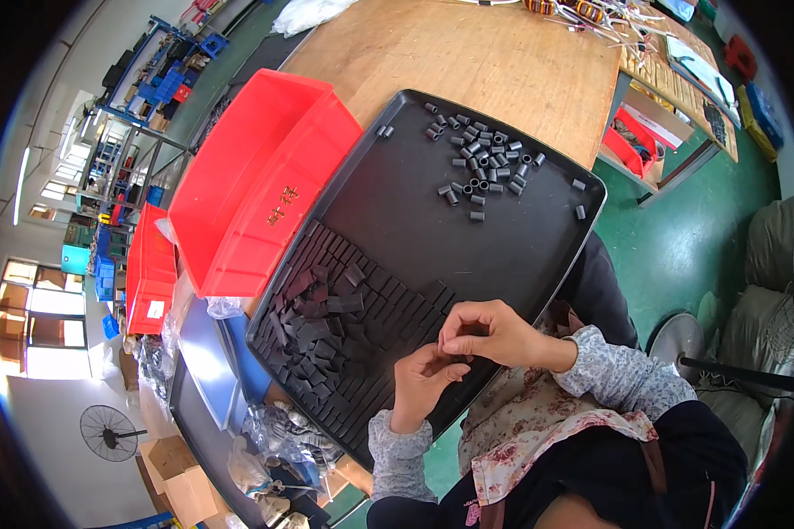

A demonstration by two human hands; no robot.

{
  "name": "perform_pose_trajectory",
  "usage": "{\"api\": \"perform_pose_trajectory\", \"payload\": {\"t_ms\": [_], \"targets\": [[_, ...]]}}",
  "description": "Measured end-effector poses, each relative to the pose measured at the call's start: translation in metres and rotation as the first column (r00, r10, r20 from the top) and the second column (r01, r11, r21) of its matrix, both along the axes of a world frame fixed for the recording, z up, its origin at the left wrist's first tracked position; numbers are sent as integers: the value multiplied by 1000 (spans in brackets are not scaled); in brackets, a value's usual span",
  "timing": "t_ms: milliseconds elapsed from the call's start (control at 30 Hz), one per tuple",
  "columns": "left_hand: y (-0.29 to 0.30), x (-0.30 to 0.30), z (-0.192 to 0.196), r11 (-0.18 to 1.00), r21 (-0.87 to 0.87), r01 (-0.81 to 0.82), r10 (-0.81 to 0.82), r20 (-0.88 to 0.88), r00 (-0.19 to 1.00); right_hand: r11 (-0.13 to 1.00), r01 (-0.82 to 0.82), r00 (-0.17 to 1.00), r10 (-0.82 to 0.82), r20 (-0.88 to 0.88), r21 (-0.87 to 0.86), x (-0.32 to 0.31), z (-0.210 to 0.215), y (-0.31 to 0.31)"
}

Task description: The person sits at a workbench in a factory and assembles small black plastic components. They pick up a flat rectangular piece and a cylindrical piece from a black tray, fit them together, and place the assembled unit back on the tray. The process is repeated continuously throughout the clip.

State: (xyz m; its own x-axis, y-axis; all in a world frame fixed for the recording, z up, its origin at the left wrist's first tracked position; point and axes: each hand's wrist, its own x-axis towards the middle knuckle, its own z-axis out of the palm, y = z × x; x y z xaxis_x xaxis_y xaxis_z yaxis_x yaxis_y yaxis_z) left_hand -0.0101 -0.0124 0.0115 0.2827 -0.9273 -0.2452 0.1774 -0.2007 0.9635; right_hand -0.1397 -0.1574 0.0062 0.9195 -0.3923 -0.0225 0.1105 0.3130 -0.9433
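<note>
Over the near edge of a black tray [375,203], my left hand [419,386] and my right hand [500,335] meet fingertip to fingertip. Both are closed in a pinch, and whatever sits between the fingers is hidden or too small to name. Small dark rectangular pieces [406,304] lie in tight rows in the tray just left of my hands. On top of those rows is a loose heap of similar flat black pieces [313,348]. Short black hollow tubes [494,163] are scattered at the tray's far end, away from both hands.
A red plastic bin [247,185] stands against the tray's left side, with another red bin [153,273] beyond it. The tray rests on a wooden table [468,53]. Plastic bags [282,432] lie at the lower left. A pedestal stand [679,339] is on the right.
</note>
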Motion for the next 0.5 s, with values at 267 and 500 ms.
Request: {"api": "perform_pose_trajectory", "payload": {"t_ms": [267, 500], "targets": [[3, 4, -7, 999, 9, -40, 41, -99, 994, 771, 160, 976, -32, 214, -617, -4, 2, -15], [4, 28, 18, 980, -162, -118, 199, 705, 681, 908, 323, 944, -330, 22, -266, 18, 6, -28]]}}
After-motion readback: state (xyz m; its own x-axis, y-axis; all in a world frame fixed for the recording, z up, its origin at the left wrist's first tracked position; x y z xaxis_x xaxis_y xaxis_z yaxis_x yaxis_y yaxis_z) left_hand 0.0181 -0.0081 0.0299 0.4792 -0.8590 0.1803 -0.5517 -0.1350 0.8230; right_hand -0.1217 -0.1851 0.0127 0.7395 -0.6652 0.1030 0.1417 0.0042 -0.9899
